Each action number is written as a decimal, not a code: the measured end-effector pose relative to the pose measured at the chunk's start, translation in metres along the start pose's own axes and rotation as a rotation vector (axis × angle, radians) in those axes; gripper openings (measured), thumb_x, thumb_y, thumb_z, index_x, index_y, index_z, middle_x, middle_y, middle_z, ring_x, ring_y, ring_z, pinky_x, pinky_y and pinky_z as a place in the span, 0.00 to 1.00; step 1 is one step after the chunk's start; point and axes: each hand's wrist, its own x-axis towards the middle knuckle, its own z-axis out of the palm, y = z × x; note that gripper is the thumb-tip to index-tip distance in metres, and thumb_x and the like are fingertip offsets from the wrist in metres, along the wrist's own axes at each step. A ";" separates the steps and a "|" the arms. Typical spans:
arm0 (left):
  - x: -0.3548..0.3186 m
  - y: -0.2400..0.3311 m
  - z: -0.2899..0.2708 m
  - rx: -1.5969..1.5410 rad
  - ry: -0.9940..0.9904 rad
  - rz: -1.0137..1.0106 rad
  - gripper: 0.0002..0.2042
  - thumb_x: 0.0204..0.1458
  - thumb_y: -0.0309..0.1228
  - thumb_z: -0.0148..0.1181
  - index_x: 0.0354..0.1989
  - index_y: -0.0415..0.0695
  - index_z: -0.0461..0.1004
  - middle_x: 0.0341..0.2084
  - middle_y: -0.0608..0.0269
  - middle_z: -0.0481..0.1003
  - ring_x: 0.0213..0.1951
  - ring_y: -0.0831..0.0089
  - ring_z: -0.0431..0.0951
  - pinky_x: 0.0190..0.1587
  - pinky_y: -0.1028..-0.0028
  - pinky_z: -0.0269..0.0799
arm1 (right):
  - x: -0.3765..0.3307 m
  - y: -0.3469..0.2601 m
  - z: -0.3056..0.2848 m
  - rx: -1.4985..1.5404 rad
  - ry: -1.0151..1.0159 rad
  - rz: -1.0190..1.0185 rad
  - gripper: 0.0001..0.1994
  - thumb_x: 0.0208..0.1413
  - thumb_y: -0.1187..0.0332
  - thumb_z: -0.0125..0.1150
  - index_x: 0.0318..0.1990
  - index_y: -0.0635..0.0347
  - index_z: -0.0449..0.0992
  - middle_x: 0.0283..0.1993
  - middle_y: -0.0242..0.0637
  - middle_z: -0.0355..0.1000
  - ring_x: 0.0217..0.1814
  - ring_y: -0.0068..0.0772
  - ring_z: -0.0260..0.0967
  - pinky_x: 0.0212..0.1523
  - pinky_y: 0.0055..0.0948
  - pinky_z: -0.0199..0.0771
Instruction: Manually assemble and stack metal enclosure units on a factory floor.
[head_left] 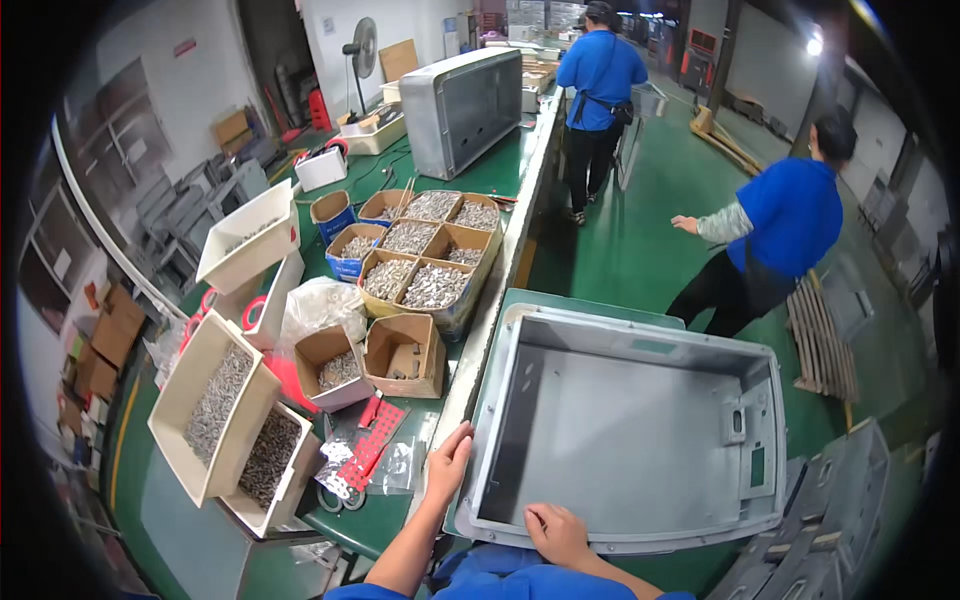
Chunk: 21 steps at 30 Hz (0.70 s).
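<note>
A large grey metal box (620, 430), open at the top, lies right in front of me with its inside facing up. Its right wall has a small oval fitting (734, 424) and a dark rectangular cutout. My left hand (449, 465) is at the box's left side, fingers stretched out along the outer edge, with nothing seen in it. My right hand (557, 534) rests on the near rim, fingers curled over it toward the inside. Beside my left hand lie a red perforated strip (372, 443) and clear plastic bags (393, 464) on the green bench.
Left of the box, divided cartons (437, 286) and cream bins (215, 410) hold many small metal parts. A second grey box (465, 112) stands on its side farther up the bench. Two people in blue (790, 215) are on the right. More grey boxes (835, 515) sit lower right.
</note>
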 end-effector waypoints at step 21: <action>-0.014 0.009 0.028 0.721 0.043 0.342 0.26 0.47 0.29 0.56 0.54 0.36 0.57 0.48 0.43 0.64 0.51 0.53 0.65 0.53 0.68 0.59 | -0.030 0.073 -0.067 -0.279 0.206 -0.257 0.04 0.43 0.69 0.55 0.28 0.56 0.71 0.24 0.32 0.67 0.28 0.32 0.66 0.27 0.28 0.66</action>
